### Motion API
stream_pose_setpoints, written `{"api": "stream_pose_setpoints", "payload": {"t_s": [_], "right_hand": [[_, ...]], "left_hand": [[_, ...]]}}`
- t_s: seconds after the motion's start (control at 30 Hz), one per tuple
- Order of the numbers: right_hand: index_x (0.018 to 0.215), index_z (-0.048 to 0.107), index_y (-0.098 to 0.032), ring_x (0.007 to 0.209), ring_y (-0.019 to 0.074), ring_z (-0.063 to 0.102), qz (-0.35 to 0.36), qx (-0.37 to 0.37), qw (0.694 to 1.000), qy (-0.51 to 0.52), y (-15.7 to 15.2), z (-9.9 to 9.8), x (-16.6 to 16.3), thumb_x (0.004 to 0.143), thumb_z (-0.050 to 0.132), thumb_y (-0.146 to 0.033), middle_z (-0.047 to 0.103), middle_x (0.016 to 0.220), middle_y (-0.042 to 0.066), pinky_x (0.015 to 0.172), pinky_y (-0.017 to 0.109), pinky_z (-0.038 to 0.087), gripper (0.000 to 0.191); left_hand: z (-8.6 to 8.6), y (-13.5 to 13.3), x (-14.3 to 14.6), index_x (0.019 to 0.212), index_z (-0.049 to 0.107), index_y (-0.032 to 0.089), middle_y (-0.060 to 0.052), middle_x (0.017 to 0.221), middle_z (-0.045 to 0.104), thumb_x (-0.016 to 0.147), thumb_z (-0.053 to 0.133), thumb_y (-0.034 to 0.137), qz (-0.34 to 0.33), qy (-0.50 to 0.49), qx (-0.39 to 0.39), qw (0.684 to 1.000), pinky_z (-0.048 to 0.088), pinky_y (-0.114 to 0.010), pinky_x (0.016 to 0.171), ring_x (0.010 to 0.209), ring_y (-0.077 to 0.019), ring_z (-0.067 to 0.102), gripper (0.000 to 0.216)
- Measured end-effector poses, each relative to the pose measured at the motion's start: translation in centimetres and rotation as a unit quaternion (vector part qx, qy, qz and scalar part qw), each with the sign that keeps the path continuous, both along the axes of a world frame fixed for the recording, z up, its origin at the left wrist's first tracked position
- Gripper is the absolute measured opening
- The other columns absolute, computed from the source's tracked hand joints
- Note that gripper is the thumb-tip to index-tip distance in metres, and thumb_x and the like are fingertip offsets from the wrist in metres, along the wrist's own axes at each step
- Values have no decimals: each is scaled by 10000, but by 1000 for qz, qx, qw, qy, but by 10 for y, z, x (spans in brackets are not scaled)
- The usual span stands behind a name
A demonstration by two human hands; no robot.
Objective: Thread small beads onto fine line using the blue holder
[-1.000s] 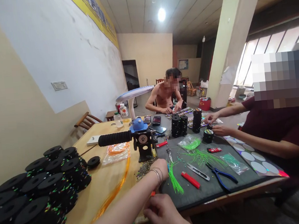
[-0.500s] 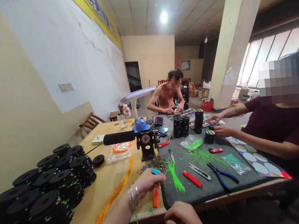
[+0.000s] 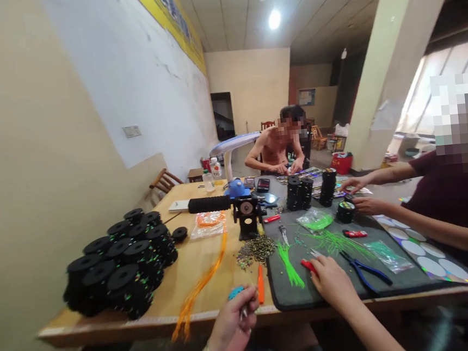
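Observation:
My left hand [image 3: 237,321] is closed in a pinch in front of the table edge. A small blue piece [image 3: 236,292] shows at its index finger, and what the fingertips hold is too small to make out. Over the grey mat [image 3: 318,294], my right hand [image 3: 334,282] has its fingers closed on a red lighter [image 3: 308,266], covering most of it. Thread snips [image 3: 315,253] lie partly hidden behind that hand. To its left is a bundle of green strands [image 3: 290,266]; blue-handled pliers [image 3: 367,273] lie to its right. An orange stick-like tool [image 3: 260,284] lies near my left hand.
Stacked black foam spools [image 3: 122,261] fill the table's left side. A black-handled winder [image 3: 246,218] stands mid-table behind a pile of small beads [image 3: 257,249]. Orange strands [image 3: 202,279] hang over the front edge. Co-workers sit opposite and at the right, their hands [image 3: 363,205] near more spools.
My right hand has moved from the table edge onto the mat and taken hold of the red lighter. My left hand has drawn back towards me from beside the beads. The view has shifted left.

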State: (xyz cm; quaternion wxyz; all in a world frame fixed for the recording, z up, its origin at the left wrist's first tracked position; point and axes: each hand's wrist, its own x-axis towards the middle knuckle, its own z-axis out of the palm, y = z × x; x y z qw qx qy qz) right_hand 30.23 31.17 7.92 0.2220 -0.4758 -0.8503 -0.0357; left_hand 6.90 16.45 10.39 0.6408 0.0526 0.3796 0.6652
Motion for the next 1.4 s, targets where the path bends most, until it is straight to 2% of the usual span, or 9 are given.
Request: {"api": "stream_pose_setpoints", "payload": {"t_s": [0.1, 0.23, 0.3, 0.4, 0.47, 0.57, 0.67, 0.83, 1.4], "right_hand": [[732, 626, -192, 785, 245, 615, -9, -6, 999, 40, 11, -3, -5, 775, 447, -152, 666, 785, 102, 700, 320, 442, 189], [794, 566, -213, 603, 203, 573, -16, -77, 979, 187, -3, -3, -7, 815, 376, -265, 609, 639, 24, 590, 296, 416, 198], [812, 544, -221, 550, 170, 534, 27, -182, 924, 334, -25, -3, -17, 800, 420, -325, 588, 631, -8, 560, 273, 406, 161], [774, 540, -212, 503, 119, 447, 84, -337, 797, 494, -63, -6, -47, 755, 544, -424, 525, 603, -37, 471, 219, 332, 213], [726, 554, -195, 442, 90, 369, 98, -440, 726, 519, -82, -8, -71, 740, 564, -591, 470, 537, -52, 421, 203, 271, 396], [549, 525, -190, 349, 68, 249, 74, -533, 678, 501, -96, -9, -99, 700, 373, -836, 327, 387, -76, 371, 206, 192, 681], [421, 446, -207, 324, 64, 217, 46, -556, 672, 487, -98, -3, -114, 665, 313, -888, 270, 333, -74, 364, 214, 152, 735], [434, 440, -199, 410, 83, 320, 55, -489, 683, 540, -105, 12, -117, 701, 461, -775, 371, 396, -50, 429, 222, 224, 635], [445, 418, -214, 423, 95, 289, 84, -492, 689, 526, -103, 11, -117, 730, 414, -751, 337, 406, -54, 458, 241, 211, 608]], "left_hand": [[3, 0, 1, 640, 626, 95, 8, 534, 569, 653, 778, 88, 19, -12, -7, 1000, 200, -94, 299, 429, -35, 489, 153], [4, -1, 3, 674, 630, 96, -18, 563, 612, 774, 667, 62, 41, -25, -14, 999, 206, -99, 288, 431, -45, 535, 113], [4, -2, 4, 691, 626, 98, -46, 630, 659, 795, 636, 41, 57, -38, -28, 997, 205, -101, 281, 493, -69, 609, 119], [5, -2, 7, 709, 619, 102, -97, 803, 722, 803, 620, 30, 62, -51, -36, 996, 213, -106, 271, 649, -122, 698, 118], [7, -3, 9, 740, 627, 101, -125, 921, 735, 820, 612, 49, 54, -52, -28, 997, 224, -110, 267, 754, -154, 721, 97], [12, -3, 13, 765, 635, 99, -149, 1031, 732, 847, 596, 76, 42, -47, -27, 998, 240, -109, 269, 851, -178, 724, 94], [16, -3, 17, 770, 636, 93, -151, 1034, 738, 858, 589, 74, 38, -46, -34, 998, 247, -105, 270, 808, -155, 727, 101], [16, -2, 22, 787, 639, 75, -160, 990, 749, 889, 551, 66, 36, -49, -31, 998, 235, -103, 263, 565, -67, 669, 135], [23, 1, 26, 766, 689, 64, -150, 914, 765, 896, 562, 77, 46, -29, -53, 997, 209, -97, 261, 548, -60, 656, 183]]}}
